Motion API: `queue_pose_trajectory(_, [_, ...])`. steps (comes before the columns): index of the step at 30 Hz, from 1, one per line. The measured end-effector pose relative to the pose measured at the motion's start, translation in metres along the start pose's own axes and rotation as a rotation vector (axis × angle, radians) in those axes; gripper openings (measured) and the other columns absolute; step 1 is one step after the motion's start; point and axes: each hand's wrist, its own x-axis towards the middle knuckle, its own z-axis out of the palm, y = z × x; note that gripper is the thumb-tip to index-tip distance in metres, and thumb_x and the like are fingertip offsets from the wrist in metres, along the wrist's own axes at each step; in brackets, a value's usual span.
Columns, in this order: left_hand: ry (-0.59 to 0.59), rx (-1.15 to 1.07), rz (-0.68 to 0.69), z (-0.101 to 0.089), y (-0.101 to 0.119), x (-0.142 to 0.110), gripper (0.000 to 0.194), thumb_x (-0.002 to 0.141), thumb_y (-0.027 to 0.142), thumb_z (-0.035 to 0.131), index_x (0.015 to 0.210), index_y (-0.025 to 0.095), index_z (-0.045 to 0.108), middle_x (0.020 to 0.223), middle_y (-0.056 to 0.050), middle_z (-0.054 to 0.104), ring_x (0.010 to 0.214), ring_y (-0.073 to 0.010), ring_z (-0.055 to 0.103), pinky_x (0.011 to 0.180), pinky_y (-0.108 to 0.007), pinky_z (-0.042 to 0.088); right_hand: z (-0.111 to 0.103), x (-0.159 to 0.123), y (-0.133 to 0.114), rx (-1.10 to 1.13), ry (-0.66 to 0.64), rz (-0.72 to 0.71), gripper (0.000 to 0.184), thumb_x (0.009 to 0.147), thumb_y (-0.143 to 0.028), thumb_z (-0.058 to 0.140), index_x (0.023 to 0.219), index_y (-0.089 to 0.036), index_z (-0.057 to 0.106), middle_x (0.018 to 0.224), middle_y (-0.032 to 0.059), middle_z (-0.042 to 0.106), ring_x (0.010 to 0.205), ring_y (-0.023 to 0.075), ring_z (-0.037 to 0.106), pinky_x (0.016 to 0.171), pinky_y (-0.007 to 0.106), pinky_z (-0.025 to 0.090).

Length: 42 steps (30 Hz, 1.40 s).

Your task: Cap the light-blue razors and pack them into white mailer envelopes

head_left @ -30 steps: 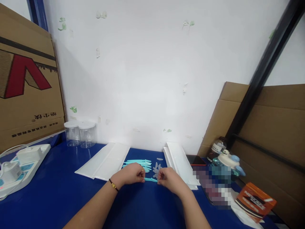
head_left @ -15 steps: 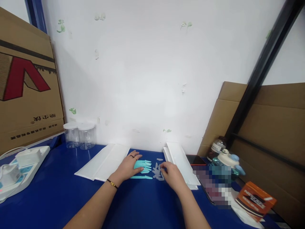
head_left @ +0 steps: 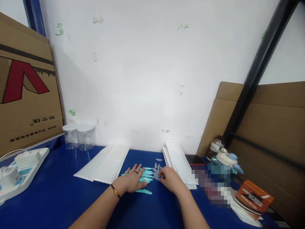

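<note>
My left hand (head_left: 133, 180) lies flat with fingers spread over a group of turquoise eyebrow razors (head_left: 148, 173), partly covering them. One separate turquoise razor (head_left: 145, 191) rests nearer to me, below the thumb. My right hand (head_left: 168, 178) is curled, thumb and fingertips drawn together at the right edge of a small pile of translucent blade caps (head_left: 155, 170). Whatever may be between those fingertips is hidden. A single translucent cap (head_left: 159, 159) lies a little beyond the pile.
White padded mailers (head_left: 102, 163) lie on the left, and another white stack (head_left: 179, 165) on the right. Two clear jars (head_left: 86, 138), a power strip (head_left: 35, 171), a teal bottle (head_left: 224, 167) and an orange box (head_left: 254, 198) stand around the blue table (head_left: 138, 213).
My left hand has slid towards me, and its fingers are spread wider. The turquoise razors have shifted nearer to me as well. My right hand has moved slightly left and down.
</note>
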Motion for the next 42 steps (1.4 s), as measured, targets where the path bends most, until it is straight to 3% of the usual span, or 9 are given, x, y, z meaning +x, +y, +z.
queue_pose_trajectory(3, [0.099, -0.041, 0.060, -0.006, -0.003, -0.002, 0.067, 0.084, 0.059, 0.038, 0.138, 0.020, 0.035, 0.145, -0.012, 0.030, 0.134, -0.0317, 0.023, 0.105, -0.047, 0.024, 0.003, 0.001, -0.002, -0.036, 0.005, 0.011, 0.014, 0.071, -0.010, 0.057, 0.079, -0.018, 0.065, 0.084, 0.0042, 0.060, 0.077, 0.0156, 0.056, 0.067, 0.023, 0.035])
queue_pose_trajectory(6, [0.328, -0.061, 0.031, -0.010, -0.009, 0.005, 0.042, 0.087, 0.040, 0.041, 0.119, 0.018, 0.055, 0.121, -0.012, 0.057, 0.115, -0.0252, 0.048, 0.096, -0.036, 0.036, 0.005, 0.003, -0.003, -0.043, -0.012, 0.009, 0.013, 0.072, -0.009, 0.055, 0.077, -0.017, 0.064, 0.088, 0.0045, 0.058, 0.078, 0.0145, 0.056, 0.068, 0.023, 0.035])
queue_pose_trajectory(8, [0.414, -0.064, -0.019, -0.011, -0.014, 0.013, 0.028, 0.082, 0.030, 0.047, 0.103, 0.017, 0.061, 0.105, -0.009, 0.062, 0.102, -0.0225, 0.055, 0.088, -0.032, 0.040, 0.006, 0.003, -0.002, -0.040, -0.024, 0.004, 0.013, 0.072, -0.008, 0.055, 0.077, -0.017, 0.064, 0.089, 0.0044, 0.057, 0.078, 0.0140, 0.056, 0.067, 0.022, 0.034])
queue_pose_trajectory(15, [0.378, -0.128, -0.072, -0.007, -0.024, 0.027, 0.011, 0.075, 0.018, 0.048, 0.073, 0.017, 0.059, 0.078, -0.004, 0.063, 0.078, -0.0172, 0.058, 0.069, -0.026, 0.041, 0.005, 0.000, -0.002, -0.028, -0.046, -0.014, 0.013, 0.069, -0.005, 0.054, 0.074, -0.016, 0.060, 0.087, 0.0034, 0.055, 0.074, 0.0126, 0.055, 0.064, 0.021, 0.034])
queue_pose_trajectory(19, [0.428, -0.130, -0.066, -0.010, -0.022, 0.021, 0.010, 0.081, 0.021, 0.045, 0.078, 0.019, 0.055, 0.081, -0.003, 0.062, 0.078, -0.0168, 0.057, 0.069, -0.026, 0.039, 0.002, 0.000, -0.003, 0.046, -0.001, -0.022, 0.011, 0.072, -0.008, 0.053, 0.075, -0.017, 0.058, 0.084, 0.0030, 0.058, 0.074, 0.0134, 0.055, 0.065, 0.021, 0.035])
queue_pose_trajectory(24, [0.479, -0.246, 0.021, -0.019, -0.013, 0.010, 0.017, 0.091, 0.029, 0.031, 0.091, 0.021, 0.046, 0.072, 0.001, 0.058, 0.066, -0.0146, 0.055, 0.062, -0.025, 0.037, -0.002, 0.005, -0.004, 0.323, 0.198, 0.014, 0.009, 0.081, -0.022, 0.048, 0.081, -0.020, 0.056, 0.073, 0.0003, 0.061, 0.067, 0.0141, 0.056, 0.060, 0.022, 0.038])
queue_pose_trajectory(29, [0.529, -0.332, 0.117, -0.022, -0.011, 0.010, 0.034, 0.093, 0.039, 0.024, 0.090, 0.020, 0.052, 0.077, 0.000, 0.057, 0.072, -0.0150, 0.053, 0.067, -0.025, 0.038, -0.002, 0.011, -0.003, 0.598, 0.335, 0.037, 0.018, 0.080, -0.032, 0.050, 0.083, -0.018, 0.060, 0.068, 0.0011, 0.060, 0.060, 0.0141, 0.055, 0.056, 0.023, 0.042])
queue_pose_trajectory(35, [0.495, -0.233, 0.130, -0.025, -0.008, 0.008, 0.029, 0.088, 0.040, 0.039, 0.093, 0.021, 0.060, 0.084, -0.002, 0.057, 0.080, -0.0172, 0.053, 0.071, -0.026, 0.038, -0.003, 0.012, -0.005, 0.894, 0.356, 0.047, 0.034, 0.074, -0.047, 0.058, 0.087, -0.016, 0.062, 0.068, 0.0017, 0.060, 0.056, 0.0133, 0.055, 0.055, 0.024, 0.044])
queue_pose_trajectory(42, [0.479, -0.163, 0.113, -0.027, -0.004, 0.007, 0.028, 0.088, 0.037, 0.039, 0.095, 0.023, 0.062, 0.084, -0.002, 0.057, 0.080, -0.0172, 0.052, 0.068, -0.025, 0.036, -0.003, 0.012, -0.007, 0.966, 0.360, 0.054, 0.035, 0.072, -0.047, 0.061, 0.086, -0.016, 0.065, 0.064, 0.0002, 0.059, 0.053, 0.0119, 0.053, 0.052, 0.023, 0.043])
